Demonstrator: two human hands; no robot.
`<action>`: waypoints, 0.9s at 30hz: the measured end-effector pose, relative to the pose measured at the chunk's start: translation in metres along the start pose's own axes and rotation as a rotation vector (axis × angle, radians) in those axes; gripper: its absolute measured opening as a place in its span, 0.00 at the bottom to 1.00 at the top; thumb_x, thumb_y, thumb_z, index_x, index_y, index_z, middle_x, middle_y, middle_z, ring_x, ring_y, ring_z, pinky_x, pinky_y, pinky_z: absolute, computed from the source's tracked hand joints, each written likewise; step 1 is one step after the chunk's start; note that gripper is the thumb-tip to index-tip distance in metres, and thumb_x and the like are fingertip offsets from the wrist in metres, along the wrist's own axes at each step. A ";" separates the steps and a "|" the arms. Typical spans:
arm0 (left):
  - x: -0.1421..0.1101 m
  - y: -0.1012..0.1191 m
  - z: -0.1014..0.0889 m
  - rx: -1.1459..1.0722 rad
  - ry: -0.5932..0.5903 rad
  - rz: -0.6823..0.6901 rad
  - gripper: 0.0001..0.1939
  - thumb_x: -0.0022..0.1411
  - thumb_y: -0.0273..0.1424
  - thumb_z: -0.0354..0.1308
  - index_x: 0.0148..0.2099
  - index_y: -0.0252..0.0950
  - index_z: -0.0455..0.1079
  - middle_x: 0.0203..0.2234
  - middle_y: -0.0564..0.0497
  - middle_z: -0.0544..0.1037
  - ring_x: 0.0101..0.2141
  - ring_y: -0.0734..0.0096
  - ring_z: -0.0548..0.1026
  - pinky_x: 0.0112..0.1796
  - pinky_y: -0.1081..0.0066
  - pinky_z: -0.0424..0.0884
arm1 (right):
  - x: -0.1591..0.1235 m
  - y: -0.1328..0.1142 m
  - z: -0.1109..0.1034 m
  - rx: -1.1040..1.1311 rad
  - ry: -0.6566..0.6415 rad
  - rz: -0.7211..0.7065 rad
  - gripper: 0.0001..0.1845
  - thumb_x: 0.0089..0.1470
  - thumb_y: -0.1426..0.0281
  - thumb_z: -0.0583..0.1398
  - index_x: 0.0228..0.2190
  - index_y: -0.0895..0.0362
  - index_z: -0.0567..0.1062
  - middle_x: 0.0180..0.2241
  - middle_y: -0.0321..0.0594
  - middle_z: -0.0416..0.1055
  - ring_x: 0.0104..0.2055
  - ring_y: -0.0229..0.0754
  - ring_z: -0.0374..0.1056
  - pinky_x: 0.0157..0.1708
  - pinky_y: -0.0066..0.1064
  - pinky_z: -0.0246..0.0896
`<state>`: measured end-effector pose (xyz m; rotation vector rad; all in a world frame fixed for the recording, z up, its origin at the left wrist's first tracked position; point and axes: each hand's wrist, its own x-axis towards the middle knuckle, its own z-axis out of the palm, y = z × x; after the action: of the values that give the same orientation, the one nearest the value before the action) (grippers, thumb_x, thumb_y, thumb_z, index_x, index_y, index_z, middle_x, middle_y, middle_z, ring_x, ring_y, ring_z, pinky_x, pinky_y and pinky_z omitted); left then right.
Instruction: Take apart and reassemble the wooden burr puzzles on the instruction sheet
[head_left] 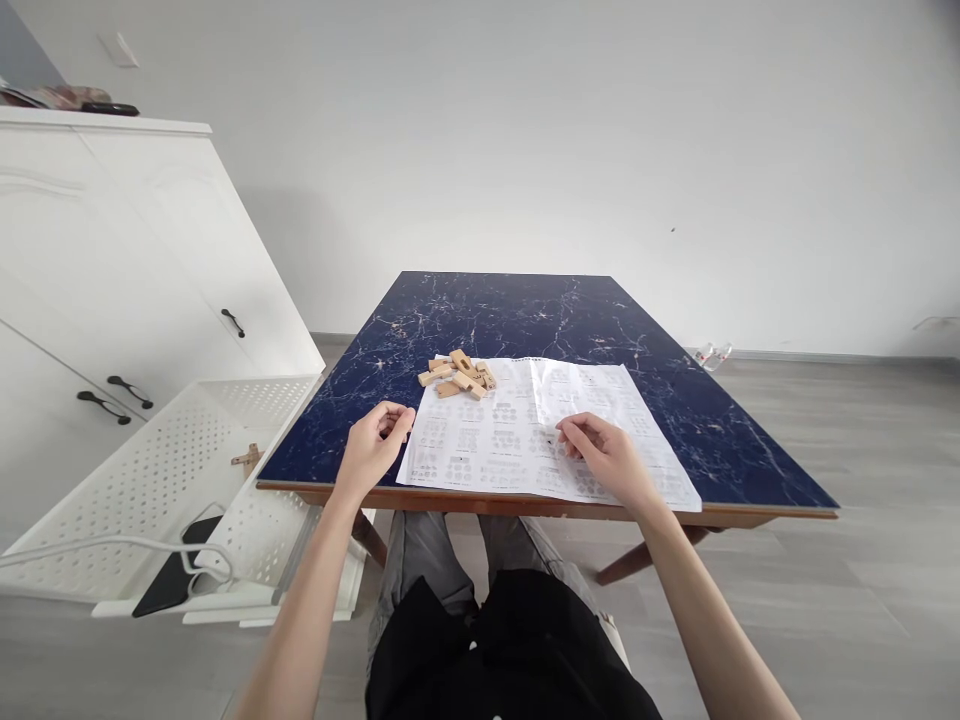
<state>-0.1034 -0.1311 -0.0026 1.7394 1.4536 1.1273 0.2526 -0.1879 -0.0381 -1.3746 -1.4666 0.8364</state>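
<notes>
A large white printed sheet lies along the near side of the dark blue table, with fold creases in it. A small pile of light wooden puzzle blocks, some with notches, rests on its upper left corner. My left hand hovers by the sheet's left edge, fingers curled in and thumb against them; I see nothing in it. Over the right half of the sheet, my right hand has its fingers loosely bent together, tips at or just above the paper. Nothing shows between them.
The table has a marbled top and wooden edge. To its left stand a white perforated bin with a wooden piece and a cable, and a white cabinet. Clear glass-like items are at the right by the wall.
</notes>
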 end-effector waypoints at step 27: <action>-0.002 0.018 0.011 0.123 0.020 0.087 0.16 0.67 0.44 0.61 0.49 0.38 0.73 0.49 0.42 0.82 0.50 0.54 0.80 0.47 0.60 0.76 | 0.000 0.003 -0.001 -0.066 -0.026 -0.016 0.25 0.69 0.45 0.58 0.39 0.52 0.80 0.30 0.42 0.76 0.35 0.48 0.73 0.39 0.39 0.69</action>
<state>-0.0857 -0.1366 0.0075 1.8971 1.5003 1.1235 0.2543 -0.1878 -0.0411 -1.4032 -1.5354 0.8048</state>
